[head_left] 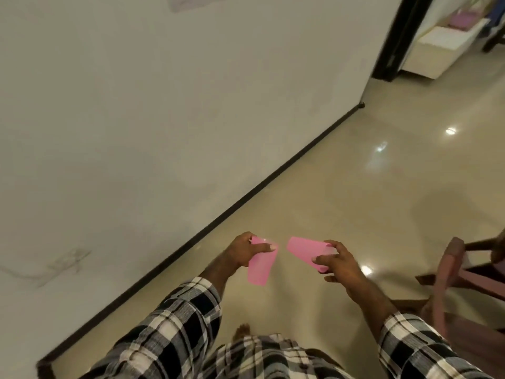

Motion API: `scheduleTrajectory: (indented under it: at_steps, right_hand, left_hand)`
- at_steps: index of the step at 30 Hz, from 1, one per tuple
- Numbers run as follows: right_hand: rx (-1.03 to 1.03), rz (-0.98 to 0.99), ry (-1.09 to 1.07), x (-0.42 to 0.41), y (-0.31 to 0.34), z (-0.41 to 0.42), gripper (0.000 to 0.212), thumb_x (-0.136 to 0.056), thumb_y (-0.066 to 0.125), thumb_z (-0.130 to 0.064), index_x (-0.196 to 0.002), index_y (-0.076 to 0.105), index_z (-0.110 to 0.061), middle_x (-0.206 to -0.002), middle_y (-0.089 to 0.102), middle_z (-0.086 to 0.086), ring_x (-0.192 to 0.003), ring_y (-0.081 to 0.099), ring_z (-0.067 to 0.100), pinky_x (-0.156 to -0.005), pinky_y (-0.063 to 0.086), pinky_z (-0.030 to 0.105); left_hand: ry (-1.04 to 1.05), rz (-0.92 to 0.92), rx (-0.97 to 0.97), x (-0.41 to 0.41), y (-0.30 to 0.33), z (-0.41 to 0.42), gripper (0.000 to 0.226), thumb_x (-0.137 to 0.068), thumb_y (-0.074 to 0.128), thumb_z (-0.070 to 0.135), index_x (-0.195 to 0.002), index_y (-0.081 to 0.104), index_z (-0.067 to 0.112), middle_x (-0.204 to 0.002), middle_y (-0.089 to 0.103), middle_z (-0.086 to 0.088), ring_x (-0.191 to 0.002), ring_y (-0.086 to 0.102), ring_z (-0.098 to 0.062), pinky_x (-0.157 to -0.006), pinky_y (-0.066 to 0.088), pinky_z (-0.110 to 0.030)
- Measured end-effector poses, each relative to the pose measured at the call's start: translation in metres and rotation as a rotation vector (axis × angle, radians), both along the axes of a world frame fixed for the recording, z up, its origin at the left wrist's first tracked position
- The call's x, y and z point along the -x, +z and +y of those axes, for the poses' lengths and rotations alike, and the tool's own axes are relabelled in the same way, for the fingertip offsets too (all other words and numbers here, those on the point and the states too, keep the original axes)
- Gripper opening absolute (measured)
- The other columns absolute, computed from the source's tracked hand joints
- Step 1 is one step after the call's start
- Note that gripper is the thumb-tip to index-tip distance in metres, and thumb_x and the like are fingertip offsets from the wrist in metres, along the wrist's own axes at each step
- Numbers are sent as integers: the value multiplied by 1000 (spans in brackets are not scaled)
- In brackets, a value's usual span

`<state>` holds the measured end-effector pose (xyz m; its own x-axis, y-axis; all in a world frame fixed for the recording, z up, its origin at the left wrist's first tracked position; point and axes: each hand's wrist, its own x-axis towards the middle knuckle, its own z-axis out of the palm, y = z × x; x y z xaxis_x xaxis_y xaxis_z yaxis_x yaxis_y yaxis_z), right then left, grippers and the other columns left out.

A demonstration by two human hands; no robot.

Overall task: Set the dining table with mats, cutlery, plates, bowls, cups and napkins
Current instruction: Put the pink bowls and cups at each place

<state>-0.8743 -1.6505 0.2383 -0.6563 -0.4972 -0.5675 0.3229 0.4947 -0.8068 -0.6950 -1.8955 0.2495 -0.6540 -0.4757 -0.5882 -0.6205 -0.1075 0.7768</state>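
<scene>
Left hand [241, 253] curled round one pink cup [261, 265], mouth up, thumb across; right hand [337, 262] pinches second pink cup [306, 251] beside it, apart, tilted sideways.

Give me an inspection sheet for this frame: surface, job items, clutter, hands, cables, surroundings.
Surface: no table in view; glossy beige floor.
Job's things: two pink cups, left cup, right cup, both off the floor.
Clutter: nothing seen.
Hands: left hand grips the left cup; right hand holds the right cup at its rim.
Cables: nothing seen.
Surroundings: pale wall, dark skirting, wooden chair at right, doorway.
</scene>
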Motion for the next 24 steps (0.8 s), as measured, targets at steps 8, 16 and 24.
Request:
scheduleTrajectory:
  at_steps: [8, 16, 24]
  right_hand:
    - [-30, -26, -277, 64, -12, -14, 56, -80, 87, -24, -126, 58, -37, -122, 65, 10, -98, 74, 36, -69, 61, 36]
    - [-61, -83, -463, 200, -42, -24, 56, -80, 87, -22, -127, 58, -34, -121, 65, 11, -94, 75, 34, -67, 60, 35]
    - [-67, -78, -464, 366, -15, -32, 73, -60, 86, -36, -127, 56, -35, -116, 67, 10, -93, 73, 31, -70, 58, 37]
  left_hand:
    - [-312, -5, -40, 144, -17, -71, 65, -71, 96, 51, -118, 64, 20, -117, 75, -6, -107, 74, -24, -83, 66, -44]
    - [-474, -58, 8, 324, -51, -84, 79, -55, 100, 59, -116, 65, 23, -115, 76, -4, -107, 75, -26, -91, 64, -51]
    - [-516, -14, 43, 513, -32, -68, 64, -66, 98, 50, -113, 66, 22, -112, 75, -1, -102, 74, -21, -90, 65, -50]
